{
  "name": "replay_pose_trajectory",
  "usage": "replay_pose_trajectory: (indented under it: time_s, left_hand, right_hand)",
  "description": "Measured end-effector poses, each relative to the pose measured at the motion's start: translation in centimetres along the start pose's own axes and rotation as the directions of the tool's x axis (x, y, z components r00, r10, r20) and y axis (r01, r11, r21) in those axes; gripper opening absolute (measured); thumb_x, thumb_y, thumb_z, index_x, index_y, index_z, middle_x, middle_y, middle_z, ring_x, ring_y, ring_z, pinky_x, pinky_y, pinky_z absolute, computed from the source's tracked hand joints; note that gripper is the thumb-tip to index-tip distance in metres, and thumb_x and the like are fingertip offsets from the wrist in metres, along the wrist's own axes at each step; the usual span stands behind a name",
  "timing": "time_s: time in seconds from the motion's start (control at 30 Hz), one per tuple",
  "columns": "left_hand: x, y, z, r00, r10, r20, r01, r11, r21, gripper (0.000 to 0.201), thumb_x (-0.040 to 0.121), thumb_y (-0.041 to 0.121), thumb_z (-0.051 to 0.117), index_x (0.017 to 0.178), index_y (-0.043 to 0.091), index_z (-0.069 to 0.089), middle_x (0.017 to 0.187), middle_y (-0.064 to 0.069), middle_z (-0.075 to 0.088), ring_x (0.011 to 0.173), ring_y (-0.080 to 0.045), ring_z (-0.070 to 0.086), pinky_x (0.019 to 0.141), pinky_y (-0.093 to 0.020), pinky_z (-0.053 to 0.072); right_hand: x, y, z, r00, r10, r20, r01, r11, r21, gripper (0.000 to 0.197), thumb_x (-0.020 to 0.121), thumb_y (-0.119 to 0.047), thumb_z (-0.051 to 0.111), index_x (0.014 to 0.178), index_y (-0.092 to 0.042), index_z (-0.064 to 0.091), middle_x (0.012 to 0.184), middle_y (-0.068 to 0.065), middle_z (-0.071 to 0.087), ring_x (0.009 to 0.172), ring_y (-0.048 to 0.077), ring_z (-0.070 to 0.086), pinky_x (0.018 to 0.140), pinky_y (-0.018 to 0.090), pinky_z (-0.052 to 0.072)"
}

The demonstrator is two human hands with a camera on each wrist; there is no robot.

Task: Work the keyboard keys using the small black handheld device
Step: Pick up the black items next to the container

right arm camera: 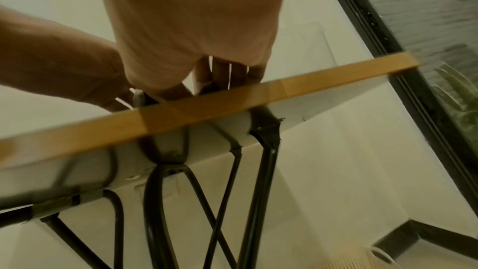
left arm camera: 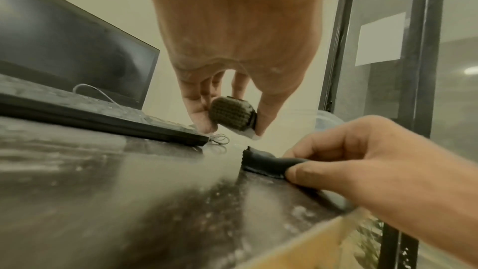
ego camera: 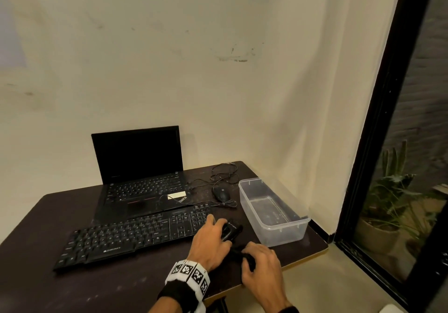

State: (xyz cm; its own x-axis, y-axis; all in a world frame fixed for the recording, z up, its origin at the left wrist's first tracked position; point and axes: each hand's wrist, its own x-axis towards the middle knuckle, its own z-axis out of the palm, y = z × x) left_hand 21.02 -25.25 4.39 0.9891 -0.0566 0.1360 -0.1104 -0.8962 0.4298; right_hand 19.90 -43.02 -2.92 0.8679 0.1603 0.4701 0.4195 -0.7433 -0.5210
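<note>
A small black handheld device (ego camera: 229, 230) with a ribbed grey end (left arm camera: 231, 115) is lifted just off the dark table, right of the black keyboard (ego camera: 131, 236). My left hand (ego camera: 218, 227) pinches it between thumb and fingers (left arm camera: 196, 114). My right hand (ego camera: 249, 255) is close to the table's front edge and pinches a flat black cover (left arm camera: 269, 163) that lies on the tabletop. In the right wrist view my right hand (right arm camera: 196, 89) reaches over the table edge, and what it holds is hidden.
An open black laptop (ego camera: 140, 174) stands behind the keyboard. A wired mouse (ego camera: 221, 193) and its coiled cable lie at the back right. A clear plastic tub (ego camera: 274, 212) sits at the right. The table's wooden edge (right arm camera: 232, 97) and a black-framed glass door (ego camera: 388, 142) are near.
</note>
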Motion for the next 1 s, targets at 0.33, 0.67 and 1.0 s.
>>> replay_pose_trajectory:
  time_s: [0.33,0.67,1.0]
  left_hand:
    - [-5.0,-0.4,-0.1,0.935,-0.126,0.331,0.086,0.987,0.133,0.108,0.084,0.064,0.071,0.167,0.028,0.012,0.148,-0.009,0.051,0.133,-0.031,0.055,0.109,-0.041,0.047]
    - [-4.1,-0.8,-0.5,0.927,-0.099,0.361,0.128,0.99,-0.057,0.093,0.054,0.049,0.093,0.132,0.035,0.045,0.114,0.002,0.065,0.102,-0.019,0.066,0.092,-0.042,0.061]
    - [4.1,9.2,-4.1,0.997,0.065,0.041,-0.061,0.994,-0.095,0.092,0.068,0.053,0.093,0.142,0.026,0.045,0.118,0.004,0.07,0.105,-0.02,0.069,0.099,-0.04,0.057]
  right_hand:
    - [0.0,-2.8,-4.1,0.915,0.097,0.392,-0.044,0.989,-0.143,0.058,0.098,-0.028,0.07,0.154,-0.029,0.054,0.136,-0.004,0.054,0.132,0.016,0.056,0.113,0.028,0.047]
    - [-0.4,-3.2,-6.4,0.94,0.189,0.283,-0.183,0.982,-0.049,0.021,0.095,-0.015,0.075,0.11,-0.029,0.083,0.112,-0.008,0.077,0.103,0.006,0.069,0.098,0.023,0.058]
    - [9.7,1.2,-15.7,0.972,0.221,-0.085,-0.22,0.975,0.015,0.018,0.094,-0.01,0.076,0.109,-0.017,0.084,0.095,-0.002,0.079,0.078,0.006,0.064,0.074,0.02,0.048]
